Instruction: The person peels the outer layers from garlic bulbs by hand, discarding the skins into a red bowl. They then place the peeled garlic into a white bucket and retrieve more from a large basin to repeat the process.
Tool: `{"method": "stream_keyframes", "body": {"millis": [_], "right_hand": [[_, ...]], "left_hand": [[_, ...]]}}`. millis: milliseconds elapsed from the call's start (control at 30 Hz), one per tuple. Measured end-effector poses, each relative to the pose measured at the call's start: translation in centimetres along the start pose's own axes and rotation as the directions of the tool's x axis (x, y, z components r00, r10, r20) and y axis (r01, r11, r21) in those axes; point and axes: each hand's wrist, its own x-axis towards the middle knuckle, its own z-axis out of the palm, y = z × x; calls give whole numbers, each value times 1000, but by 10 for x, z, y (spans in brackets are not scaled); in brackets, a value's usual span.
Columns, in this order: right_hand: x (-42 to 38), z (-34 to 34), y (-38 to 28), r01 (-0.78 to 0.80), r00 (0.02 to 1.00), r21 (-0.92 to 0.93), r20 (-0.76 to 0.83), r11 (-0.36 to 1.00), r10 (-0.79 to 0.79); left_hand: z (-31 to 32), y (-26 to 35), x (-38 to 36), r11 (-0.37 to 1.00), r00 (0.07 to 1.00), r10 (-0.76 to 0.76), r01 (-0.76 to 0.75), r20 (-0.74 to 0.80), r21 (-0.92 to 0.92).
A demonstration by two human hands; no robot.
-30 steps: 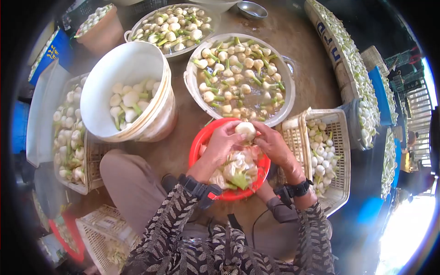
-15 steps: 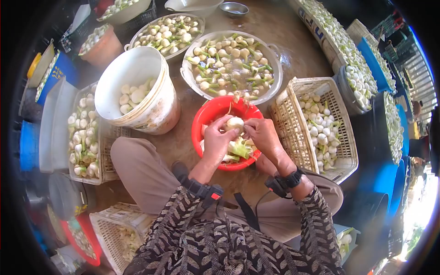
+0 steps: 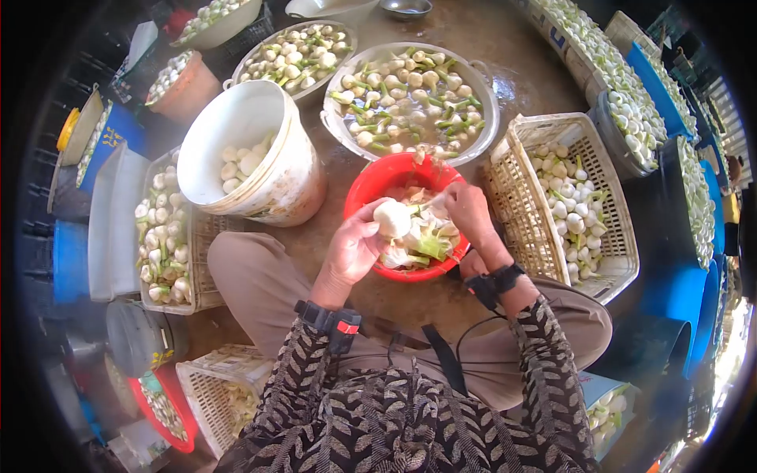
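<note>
Over a red basin [image 3: 363, 189], my left hand [image 3: 353, 246] holds a pale, rounded bulb [image 3: 393, 218] between its thumb and fingers. My right hand [image 3: 467, 211] is at the basin's right side, fingers pinched together near a pale strip of peel; what they grip is hard to make out. Loose peelings and a green leafy piece [image 3: 434, 243] lie in the basin below both hands. Beyond it, a wide tub [image 3: 490, 118] holds bulbs with green stems in murky water.
A white bucket [image 3: 303, 177] with bulbs stands left of the basin. Crates of bulbs flank me, one at the right [image 3: 516, 213] and one at the left [image 3: 206, 260]. Another crate [image 3: 206, 406] is at the lower left. Filled containers line the right side.
The bulb has moved left with my left hand and looks whiter. My right hand has drawn away from it to the upper right. The whole view has shifted slightly.
</note>
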Motion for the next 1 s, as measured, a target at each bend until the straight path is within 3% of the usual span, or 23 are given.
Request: {"method": "stream_keyframes", "body": {"millis": [33, 67, 100, 133, 200, 233, 367, 500, 567, 733, 800, 867, 1000], "right_hand": [[1, 5, -4, 10, 1000, 9, 9, 1000, -10], [-2, 9, -6, 191, 978, 98, -105, 977, -181], [-6, 8, -12, 365, 917, 162, -229, 917, -325], [-10, 5, -22, 361, 921, 166, -217, 918, -323], [-17, 1, -40, 382, 889, 319, 129, 867, -440], [-21, 6, -43, 453, 866, 344, 51, 823, -498], [-21, 8, -37, 505, 846, 247, 50, 827, -531], [-23, -1, -44, 562, 811, 206, 49, 801, -582], [-26, -7, -49, 594, 786, 32, 186, 804, -589], [-30, -5, -48, 520, 837, 99, 136, 848, -529], [-31, -13, -54, 507, 839, 164, 130, 846, -528], [-36, -21, -65, 533, 840, 303, -74, 790, -538], [-39, -25, -62, 541, 831, 289, -36, 790, -556]], "left_hand": [[-6, 0, -1, 993, 1000, -28, 27, -6, -118], [-13, -1, -3, 970, 998, -55, 52, -9, -239], [-15, -4, -3, 987, 993, -64, 49, -98, -151], [-20, -10, -3, 986, 992, -67, 49, -109, -158], [-25, -19, 3, 989, 988, -101, 87, -115, -123], [-26, -21, 9, 991, 994, -100, 97, -31, -87], [-21, -17, 14, 986, 991, -133, 131, -12, -108], [-9, -12, 13, 989, 987, -150, 149, -52, -17], [-9, -13, 11, 986, 984, -160, 162, -79, 27], [-3, -12, 11, 975, 990, -141, 142, -21, 168], [-4, -11, 12, 979, 984, -172, 175, -37, 108], [-3, -10, 12, 978, 978, -203, 205, -55, 40], [3, -12, 15, 974, 976, -209, 214, -66, 80]]}}
